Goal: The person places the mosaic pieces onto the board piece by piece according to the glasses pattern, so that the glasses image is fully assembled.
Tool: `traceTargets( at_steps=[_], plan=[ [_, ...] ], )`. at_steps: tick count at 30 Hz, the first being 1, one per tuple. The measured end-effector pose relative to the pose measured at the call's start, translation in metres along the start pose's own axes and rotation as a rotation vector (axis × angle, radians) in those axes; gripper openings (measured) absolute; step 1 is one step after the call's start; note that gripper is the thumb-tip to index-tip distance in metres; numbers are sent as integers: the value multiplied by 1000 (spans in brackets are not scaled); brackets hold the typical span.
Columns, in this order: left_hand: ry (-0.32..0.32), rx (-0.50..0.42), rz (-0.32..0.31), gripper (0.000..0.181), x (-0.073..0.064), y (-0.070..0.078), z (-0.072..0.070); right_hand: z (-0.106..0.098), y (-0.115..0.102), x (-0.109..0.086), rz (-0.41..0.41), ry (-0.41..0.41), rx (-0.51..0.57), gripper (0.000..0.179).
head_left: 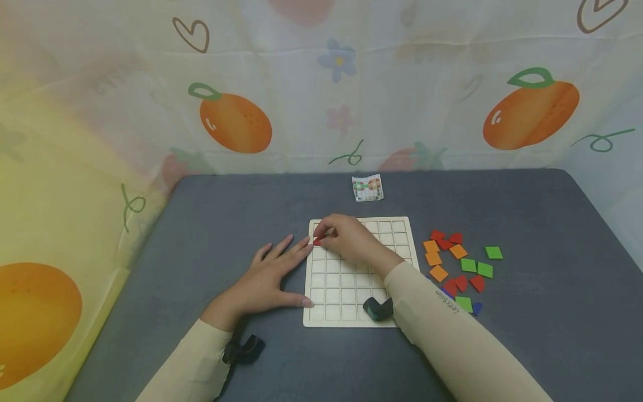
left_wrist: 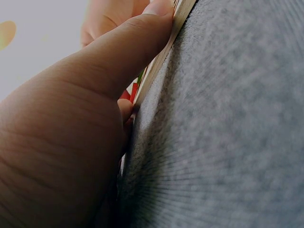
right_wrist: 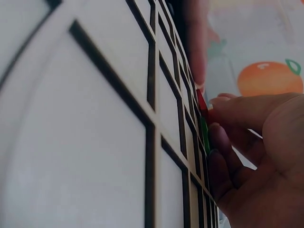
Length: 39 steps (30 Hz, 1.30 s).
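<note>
A pale wooden grid board (head_left: 333, 311) lies flat on the table, with rows of square cells. My right hand (head_left: 351, 240) reaches over its upper left part and pinches a small red tile (head_left: 317, 242) at the left edge. In the right wrist view the fingertips are at that red tile (right_wrist: 202, 100), and a green tile (right_wrist: 205, 135) lies just below it, partly behind the fingers. My left hand (head_left: 266, 276) rests spread at the board's left side, its thumb on the lower left edge. The left wrist view shows this thumb (left_wrist: 128, 52) against the board's rim (left_wrist: 164, 54).
Loose tiles lie right of the board: red tiles (head_left: 476, 283), orange tiles (head_left: 438, 273), green tiles (head_left: 494, 253) and a blue tile (head_left: 477, 308). Behind the board is a small printed card (head_left: 368, 188) with a coloured grid pattern. A patterned cloth (head_left: 301, 72) hangs behind the grey table (head_left: 226, 206).
</note>
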<state>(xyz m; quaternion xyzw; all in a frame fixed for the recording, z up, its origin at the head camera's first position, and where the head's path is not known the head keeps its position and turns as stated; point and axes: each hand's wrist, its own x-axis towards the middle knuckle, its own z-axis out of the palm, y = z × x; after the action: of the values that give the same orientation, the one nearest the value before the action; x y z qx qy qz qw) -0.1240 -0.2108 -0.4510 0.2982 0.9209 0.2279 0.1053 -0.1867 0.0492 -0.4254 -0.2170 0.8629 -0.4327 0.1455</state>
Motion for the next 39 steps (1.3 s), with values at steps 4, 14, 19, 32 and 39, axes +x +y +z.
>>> traceTargets(
  at_steps=[4, 14, 19, 32, 39],
  plan=[
    [3, -5, 4, 115, 0, 0, 0, 1, 0, 0, 6, -6, -12, 13],
    [10, -8, 12, 115, 1, -1, 1, -1, 3, 1, 3, -55, 8, 24],
    [16, -16, 15, 113, 0, 1, -1, -2, 4, 2, -21, -71, -6, 27],
    [14, -9, 14, 115, 0, 0, 0, 2, -1, 8, -31, -3, -127, 23],
    [8, -13, 11, 114, 0, 1, 0, 1, 0, 5, -11, -3, -51, 17]
  ],
)
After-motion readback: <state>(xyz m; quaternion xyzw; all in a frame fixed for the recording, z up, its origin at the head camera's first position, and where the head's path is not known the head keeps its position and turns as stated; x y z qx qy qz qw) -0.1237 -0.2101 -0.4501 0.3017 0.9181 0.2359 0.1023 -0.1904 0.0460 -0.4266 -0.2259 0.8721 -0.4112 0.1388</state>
